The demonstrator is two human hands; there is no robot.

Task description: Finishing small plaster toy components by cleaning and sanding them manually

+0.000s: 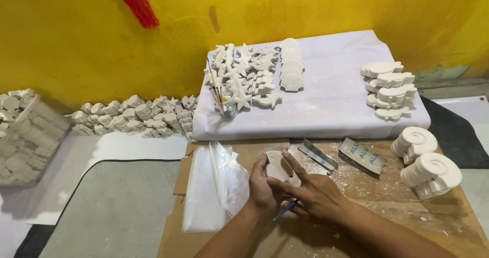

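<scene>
Cardboard work surface [204, 248], near edge: left hand [262, 189] cups a white plaster piece [277, 167] from the left; right hand [316, 194] lays fingers across it, pinching a blue-handled brush [285, 210] beneath.

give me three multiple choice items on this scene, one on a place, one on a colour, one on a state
1. Where do the scallop shell casts lie?
A. on the white cloth
B. in the plastic bags
C. on the grey mat

2. What colour is the wall?
A. blue
B. yellow
C. white

3. What are the hands doing?
A. resting flat on the cardboard
B. both holding one white plaster cast
C. lifting the brush cup

Key: 1 A, the casts sit in a row on the cloth. 2 B, it is yellow all across. 3 B, the left hand and right hand grip the plaster cast.
</scene>
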